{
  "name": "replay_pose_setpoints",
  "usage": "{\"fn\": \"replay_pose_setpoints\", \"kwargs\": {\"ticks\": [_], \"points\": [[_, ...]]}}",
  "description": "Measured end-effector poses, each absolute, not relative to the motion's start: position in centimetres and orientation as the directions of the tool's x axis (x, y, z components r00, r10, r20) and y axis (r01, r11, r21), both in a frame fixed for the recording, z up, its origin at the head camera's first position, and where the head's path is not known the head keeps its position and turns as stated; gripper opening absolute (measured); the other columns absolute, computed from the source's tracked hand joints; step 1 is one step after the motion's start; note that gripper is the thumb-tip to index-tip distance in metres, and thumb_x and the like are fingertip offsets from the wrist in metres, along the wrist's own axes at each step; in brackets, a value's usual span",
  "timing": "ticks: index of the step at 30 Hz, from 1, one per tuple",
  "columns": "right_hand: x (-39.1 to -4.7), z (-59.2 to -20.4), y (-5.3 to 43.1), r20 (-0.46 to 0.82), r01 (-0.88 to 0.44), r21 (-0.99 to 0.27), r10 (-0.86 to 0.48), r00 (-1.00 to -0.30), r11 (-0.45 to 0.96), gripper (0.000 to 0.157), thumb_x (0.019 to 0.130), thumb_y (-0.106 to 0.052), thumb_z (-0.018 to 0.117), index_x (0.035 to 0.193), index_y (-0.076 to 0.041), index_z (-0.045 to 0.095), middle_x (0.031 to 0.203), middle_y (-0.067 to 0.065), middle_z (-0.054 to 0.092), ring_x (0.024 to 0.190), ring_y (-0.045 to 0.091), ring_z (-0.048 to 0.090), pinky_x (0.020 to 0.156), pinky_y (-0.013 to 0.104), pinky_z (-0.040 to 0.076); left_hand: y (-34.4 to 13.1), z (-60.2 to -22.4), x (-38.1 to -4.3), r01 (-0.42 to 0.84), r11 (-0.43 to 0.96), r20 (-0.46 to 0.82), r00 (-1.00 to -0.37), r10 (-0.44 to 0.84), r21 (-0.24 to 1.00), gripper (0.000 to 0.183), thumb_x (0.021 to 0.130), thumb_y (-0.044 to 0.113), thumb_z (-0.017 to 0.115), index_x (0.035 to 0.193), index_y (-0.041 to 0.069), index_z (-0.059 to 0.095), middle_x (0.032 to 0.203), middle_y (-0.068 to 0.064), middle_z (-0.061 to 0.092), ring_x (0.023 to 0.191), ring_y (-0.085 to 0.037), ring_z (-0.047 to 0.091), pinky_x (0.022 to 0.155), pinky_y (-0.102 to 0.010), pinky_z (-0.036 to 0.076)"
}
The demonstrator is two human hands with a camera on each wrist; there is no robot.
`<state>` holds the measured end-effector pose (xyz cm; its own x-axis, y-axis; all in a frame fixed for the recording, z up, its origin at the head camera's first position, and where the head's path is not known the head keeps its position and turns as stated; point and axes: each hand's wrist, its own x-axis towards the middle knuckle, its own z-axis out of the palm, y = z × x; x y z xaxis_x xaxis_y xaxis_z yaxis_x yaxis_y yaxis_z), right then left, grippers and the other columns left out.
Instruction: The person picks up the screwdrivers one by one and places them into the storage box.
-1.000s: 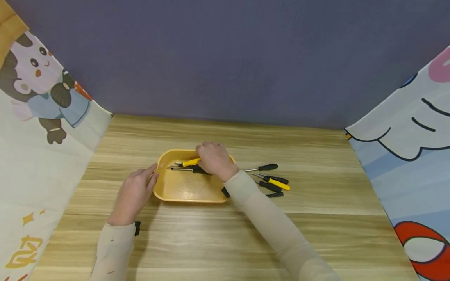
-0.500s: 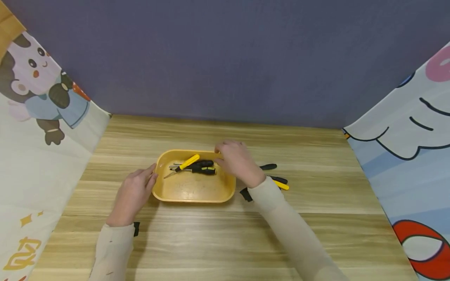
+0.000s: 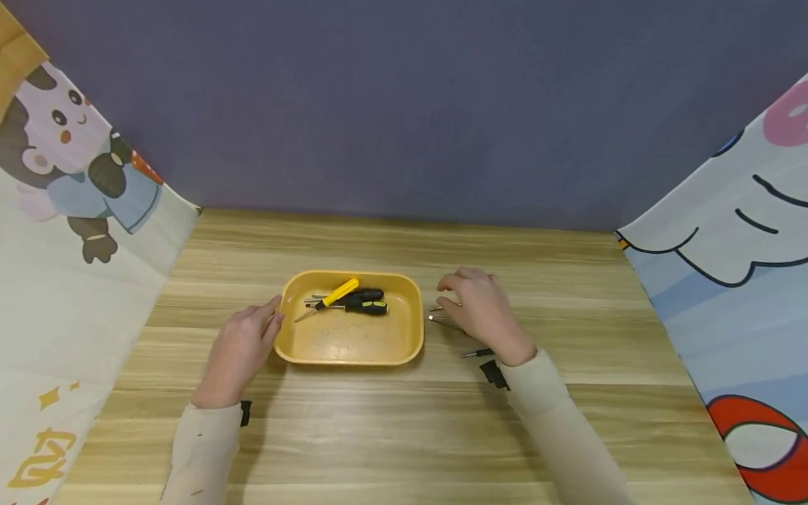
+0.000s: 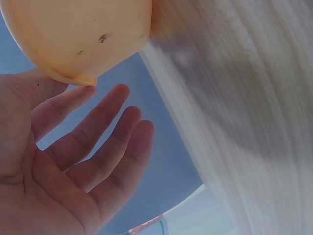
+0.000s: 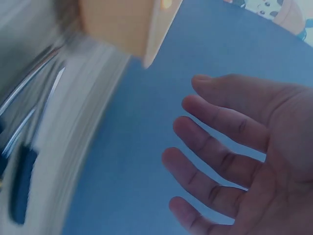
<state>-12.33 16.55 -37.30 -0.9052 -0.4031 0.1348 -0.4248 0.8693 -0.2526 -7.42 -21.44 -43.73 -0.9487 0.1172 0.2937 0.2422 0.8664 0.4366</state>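
My left hand (image 3: 238,347) pinches the left rim of a yellow plastic tray (image 3: 348,362); the left wrist view shows the thumb and index finger at the rim, the other fingers spread. In the tray lie a yellow-handled screwdriver (image 3: 342,290), a black and yellow one (image 3: 369,307) and a black-handled one (image 3: 372,294), partly crossing. My right hand (image 3: 482,312) hovers right of the tray, holding nothing, fingers loosely bent and apart. Under it lie several screwdrivers, mostly hidden in the head view; a dark handle (image 5: 23,188) and metal shafts show blurred in the right wrist view.
The wood-grain table (image 3: 379,435) ends at a dark blue-grey back panel (image 3: 404,112). Cartoon-printed white sheets stand at the left (image 3: 69,294) and right (image 3: 745,280). Another small screwdriver shaft (image 3: 473,354) lies near the right wrist.
My right hand has let go of the yellow-handled screwdriver in the tray and moved right, out over the screwdrivers on the table. The left hand has stayed at the rim.
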Motion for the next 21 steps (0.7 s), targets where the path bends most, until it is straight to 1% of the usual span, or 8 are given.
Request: {"fn": "replay_pose_setpoints", "kwargs": {"ticks": [7, 11, 16, 21], "points": [[-11.4, -38.9, 20.1, 0.164, -0.409, -0.295, -0.375, -0.912, 0.864, 0.018, 0.090, -0.020, 0.078, 0.106, -0.011, 0.075, 0.100, 0.005, 0.068, 0.093, 0.030, 0.062, 0.084, 0.060, 0.048, -21.3, -43.6, -7.3, 0.242, 0.864, 0.292, -0.949, 0.118, 0.441, 0.039, 0.098, 0.011, 0.066, 0.133, -0.006, 0.060, 0.108, -0.030, 0.067, 0.092, -0.045, 0.066, 0.074, -0.057, 0.057], [-11.0, -40.0, 21.8, 0.179, -0.393, -0.308, -0.353, -0.918, 0.866, 0.017, 0.089, -0.020, 0.079, 0.104, -0.011, 0.076, 0.098, 0.005, 0.068, 0.090, 0.030, 0.063, 0.082, 0.060, 0.047, -21.2, -43.5, -7.4, 0.240, 0.866, 0.293, -0.949, 0.114, 0.439, 0.039, 0.098, 0.010, 0.066, 0.132, -0.006, 0.060, 0.107, -0.030, 0.067, 0.091, -0.044, 0.066, 0.073, -0.057, 0.057], [-10.2, -41.5, 23.6, 0.182, -0.374, -0.317, -0.331, -0.926, 0.872, 0.016, 0.088, -0.014, 0.079, 0.103, -0.009, 0.076, 0.098, 0.007, 0.069, 0.090, 0.033, 0.063, 0.081, 0.060, 0.047, -21.2, -43.5, -7.3, 0.237, 0.867, 0.290, -0.950, 0.113, 0.438, 0.039, 0.098, 0.010, 0.066, 0.132, -0.007, 0.060, 0.107, -0.030, 0.067, 0.089, -0.044, 0.066, 0.071, -0.056, 0.057], [-9.4, -42.6, 25.3, 0.196, -0.366, -0.285, -0.320, -0.927, 0.886, 0.015, 0.085, -0.010, 0.081, 0.099, -0.008, 0.076, 0.094, 0.008, 0.070, 0.081, 0.030, 0.064, 0.069, 0.052, 0.053, -21.2, -43.5, -7.3, 0.242, 0.866, 0.300, -0.947, 0.113, 0.437, 0.039, 0.097, 0.010, 0.067, 0.132, -0.007, 0.060, 0.107, -0.030, 0.067, 0.089, -0.044, 0.066, 0.071, -0.056, 0.057]]}}
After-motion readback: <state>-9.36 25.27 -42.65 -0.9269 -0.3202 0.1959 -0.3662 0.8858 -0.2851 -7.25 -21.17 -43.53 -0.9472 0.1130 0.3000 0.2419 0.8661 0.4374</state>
